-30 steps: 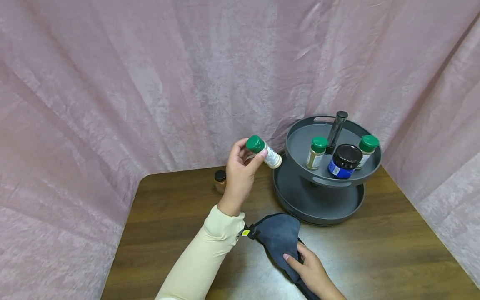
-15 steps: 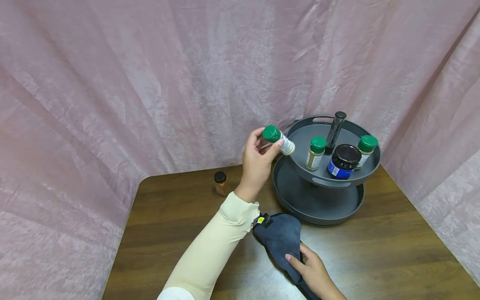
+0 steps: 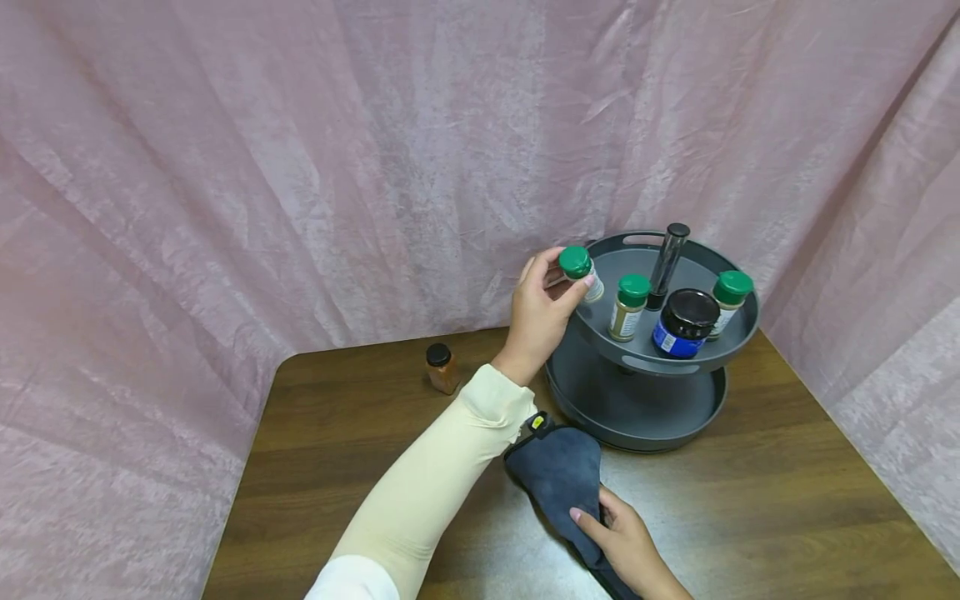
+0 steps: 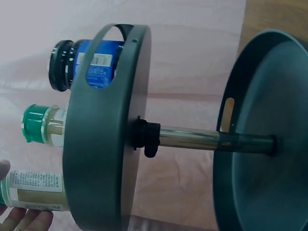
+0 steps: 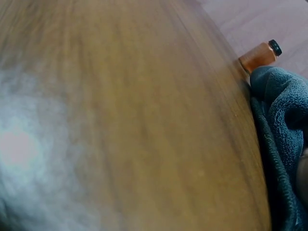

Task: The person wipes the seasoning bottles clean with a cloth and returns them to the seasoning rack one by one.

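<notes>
My left hand [image 3: 542, 308] pinches a green-capped spice jar [image 3: 595, 288] at the left side of the upper tray [image 3: 660, 363] of a grey two-tier stand. In the left wrist view the spice jar [image 4: 39, 187] has its lower end at the tray's rim; whether it touches the tray floor is hidden. On that tray stand another green-capped jar [image 3: 625, 321], a black-lidded jar with a blue label [image 3: 678, 340], a tall clear tube with a black cap [image 3: 667, 265] and a further green-capped jar [image 3: 726, 310]. My right hand [image 3: 630, 542] grips a dark blue-grey cloth [image 3: 558, 475] on the table.
The stand's lower tray [image 3: 637, 417] sits on the wooden table [image 3: 337, 483]. A small black-capped jar of orange-brown spice [image 3: 442, 377] stands near the table's back edge, left of the left arm. A pink curtain [image 3: 375, 167] hangs behind and to the right.
My left hand has carried the spice jar rightward and slightly up to the upper tray, turning it more upright. The right hand and the cloth have hardly moved.
</notes>
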The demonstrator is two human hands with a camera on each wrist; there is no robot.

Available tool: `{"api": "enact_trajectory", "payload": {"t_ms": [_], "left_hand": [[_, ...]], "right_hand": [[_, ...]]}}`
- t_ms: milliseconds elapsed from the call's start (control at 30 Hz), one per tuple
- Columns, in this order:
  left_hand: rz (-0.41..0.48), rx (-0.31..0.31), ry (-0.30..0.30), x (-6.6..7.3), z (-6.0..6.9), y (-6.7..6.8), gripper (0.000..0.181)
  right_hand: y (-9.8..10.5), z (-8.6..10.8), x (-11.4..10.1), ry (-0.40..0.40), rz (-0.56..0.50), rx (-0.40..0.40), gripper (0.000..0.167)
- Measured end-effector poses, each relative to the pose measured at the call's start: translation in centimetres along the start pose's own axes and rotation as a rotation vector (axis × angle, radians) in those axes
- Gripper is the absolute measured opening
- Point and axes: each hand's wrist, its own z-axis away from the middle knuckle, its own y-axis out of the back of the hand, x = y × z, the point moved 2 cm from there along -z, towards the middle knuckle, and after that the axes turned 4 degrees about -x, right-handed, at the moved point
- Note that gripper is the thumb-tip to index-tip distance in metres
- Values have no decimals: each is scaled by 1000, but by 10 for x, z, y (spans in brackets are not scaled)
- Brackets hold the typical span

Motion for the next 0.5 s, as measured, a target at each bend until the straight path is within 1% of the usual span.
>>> {"api": "enact_trajectory", "payload": {"t_ms": [100, 267, 500], "left_hand": [[-52, -14, 12, -3, -3, -3, 46], [-125, -30, 37, -9, -4, -9, 46], [-190, -64, 50, -14, -5, -15, 49]], "right_hand": [[0, 0, 0, 2, -8, -2, 43], [0, 1, -1, -7, -7, 7, 42], [0, 1, -1, -34, -7, 19, 41]]}}
